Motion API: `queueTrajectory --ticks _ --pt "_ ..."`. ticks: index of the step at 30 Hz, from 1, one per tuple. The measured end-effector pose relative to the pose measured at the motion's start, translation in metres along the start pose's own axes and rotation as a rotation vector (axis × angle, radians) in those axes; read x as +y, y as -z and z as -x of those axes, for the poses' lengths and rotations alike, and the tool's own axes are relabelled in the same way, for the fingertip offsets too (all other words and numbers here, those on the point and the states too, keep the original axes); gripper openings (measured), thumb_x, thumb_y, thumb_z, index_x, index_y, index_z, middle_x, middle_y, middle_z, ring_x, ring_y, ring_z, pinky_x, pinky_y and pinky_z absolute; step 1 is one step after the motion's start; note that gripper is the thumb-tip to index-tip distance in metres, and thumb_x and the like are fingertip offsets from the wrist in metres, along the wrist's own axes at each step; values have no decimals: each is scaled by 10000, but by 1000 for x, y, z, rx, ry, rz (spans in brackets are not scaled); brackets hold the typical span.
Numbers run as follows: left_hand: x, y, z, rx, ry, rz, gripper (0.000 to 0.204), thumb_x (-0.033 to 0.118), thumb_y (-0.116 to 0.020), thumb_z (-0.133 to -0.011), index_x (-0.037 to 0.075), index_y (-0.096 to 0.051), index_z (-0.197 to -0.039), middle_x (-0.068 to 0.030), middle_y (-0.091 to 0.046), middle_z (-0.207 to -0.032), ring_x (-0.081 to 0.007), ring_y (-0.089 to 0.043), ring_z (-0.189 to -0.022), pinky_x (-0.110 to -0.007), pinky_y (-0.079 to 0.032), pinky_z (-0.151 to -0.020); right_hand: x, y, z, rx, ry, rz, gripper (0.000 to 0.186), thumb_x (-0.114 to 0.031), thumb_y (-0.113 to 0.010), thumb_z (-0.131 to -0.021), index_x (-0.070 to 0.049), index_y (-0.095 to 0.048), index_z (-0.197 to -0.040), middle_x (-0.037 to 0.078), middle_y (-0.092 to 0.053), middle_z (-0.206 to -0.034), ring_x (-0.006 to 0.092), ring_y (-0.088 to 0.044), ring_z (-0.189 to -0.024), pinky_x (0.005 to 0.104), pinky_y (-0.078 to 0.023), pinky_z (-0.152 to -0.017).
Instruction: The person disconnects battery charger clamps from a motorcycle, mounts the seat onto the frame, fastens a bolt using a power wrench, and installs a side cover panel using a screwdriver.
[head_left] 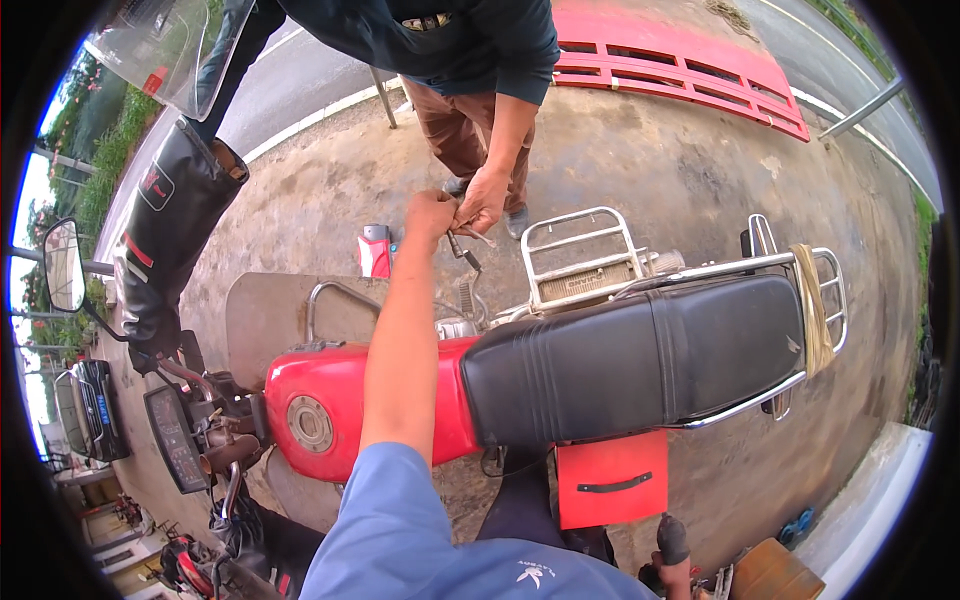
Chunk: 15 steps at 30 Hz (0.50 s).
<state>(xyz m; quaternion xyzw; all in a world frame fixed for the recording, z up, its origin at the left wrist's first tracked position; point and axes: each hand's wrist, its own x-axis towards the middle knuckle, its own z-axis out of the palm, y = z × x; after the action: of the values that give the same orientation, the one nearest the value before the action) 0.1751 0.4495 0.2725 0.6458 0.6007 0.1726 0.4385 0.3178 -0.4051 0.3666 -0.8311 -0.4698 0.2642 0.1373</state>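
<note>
My left arm reaches across the red fuel tank (345, 400) of a motorcycle to its far side. There my left hand (430, 214) is closed in a pinch, its fingers against a co-worker's hand (482, 200). A small thin metal piece shows by the co-worker's fingers, above a metal pedal lever (462, 252); what my own fingers hold is hidden. At the lower right, my right hand (677, 574) is wrapped round a dark power drill (672, 540), its nose pointing up, near a red box lid with a black handle (613, 480).
The black seat (630, 355) runs right to a chrome rack (835, 290) with a strap. Mirror (64, 265), handlebar and black hand cover (165, 240) stand left. A red and white container (376, 252) sits on the concrete. A red ramp (690, 80) lies beyond.
</note>
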Motion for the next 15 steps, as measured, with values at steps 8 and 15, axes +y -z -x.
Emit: queueTrajectory --ticks 8,15 --pt "19 25 52 48 201 560 439 369 -554 -1007 -20 -755 -998 8 -518 -652 -136 -460 -516 -310 -367 -484 23 -6 26 -168 -461 -235 533 -127 -714 -779 -54 -656 -1304 170 -707 -1235 307 -674 -1148 400 -519 -972" --pt "30 -10 125 388 51 640 600 490 -558 -1051 -9 -678 -741 -15 -523 -633 -137 -446 -553 -335 -377 -541 41 -14 54 -117 -513 -312 595 -73 -686 -781 -54 -629 -1373 154 -665 -1355 295 -616 -1278 367 -475 -1065"
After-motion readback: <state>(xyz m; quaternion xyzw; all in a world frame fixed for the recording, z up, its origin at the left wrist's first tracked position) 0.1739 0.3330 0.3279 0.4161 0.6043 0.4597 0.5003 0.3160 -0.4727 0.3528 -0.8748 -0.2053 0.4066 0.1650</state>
